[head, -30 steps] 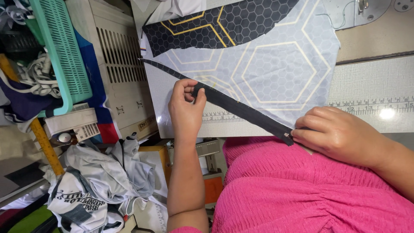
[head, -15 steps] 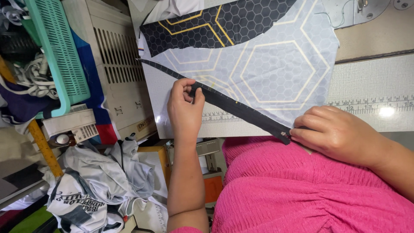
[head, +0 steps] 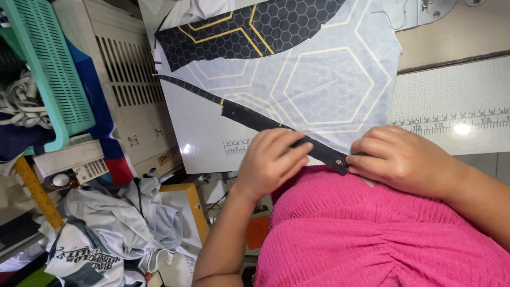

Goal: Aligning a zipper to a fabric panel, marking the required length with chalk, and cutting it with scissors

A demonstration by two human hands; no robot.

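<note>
Both hands at the near edge of the white surface [head: 202,133].
Left hand [head: 271,159] and right hand [head: 404,159] each have a closed grip on the long black zipper strip [head: 249,118], over pale hexagon-print fabric [head: 329,79].

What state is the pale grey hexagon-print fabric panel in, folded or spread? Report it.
Spread. The pale grey hexagon-print fabric panel lies flat and open on the white table, its pattern unbroken; the black zipper strip runs along its lower edge.

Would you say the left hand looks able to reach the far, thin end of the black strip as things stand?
Probably yes: the left hand already rests on the black strip, and only flat printed fabric and bare table lie along it toward that end.
</note>
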